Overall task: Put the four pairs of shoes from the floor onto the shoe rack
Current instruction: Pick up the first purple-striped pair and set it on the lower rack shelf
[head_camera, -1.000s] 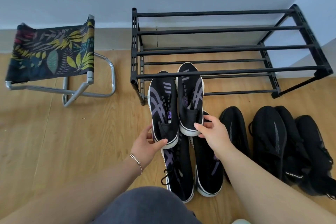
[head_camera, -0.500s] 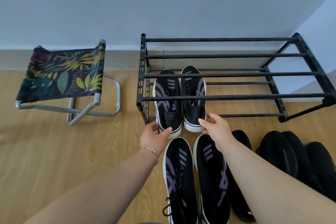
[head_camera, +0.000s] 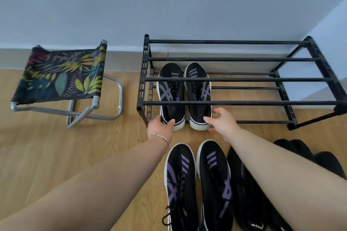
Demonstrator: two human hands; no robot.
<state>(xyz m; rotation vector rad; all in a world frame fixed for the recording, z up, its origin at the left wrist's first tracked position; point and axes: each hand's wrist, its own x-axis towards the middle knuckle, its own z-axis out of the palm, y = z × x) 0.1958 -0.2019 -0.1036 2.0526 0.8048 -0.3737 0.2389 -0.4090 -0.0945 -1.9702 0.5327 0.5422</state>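
Note:
A black two-tier shoe rack [head_camera: 234, 102] stands against the wall. A pair of black slip-on shoes with grey-purple stripes lies on its lower tier at the left end, toes to the wall. My left hand [head_camera: 159, 124] grips the heel of the left shoe [head_camera: 171, 92]. My right hand [head_camera: 221, 121] holds the heel of the right shoe [head_camera: 199, 92]. On the floor below, a second black and purple laced pair [head_camera: 197, 184] lies side by side. Black shoes [head_camera: 246, 193] lie to its right, partly hidden by my right arm.
A folding stool [head_camera: 62, 75] with a leaf-print fabric seat and metal frame stands left of the rack. More black shoes [head_camera: 319, 157] show at the right edge. The floor is light wood. A wall corner rises behind the rack's right end.
Both hands pushed the striped pair forward from above the floor shoes into the rack's lower tier. The view tilted up, so the rack and stool sit lower in frame.

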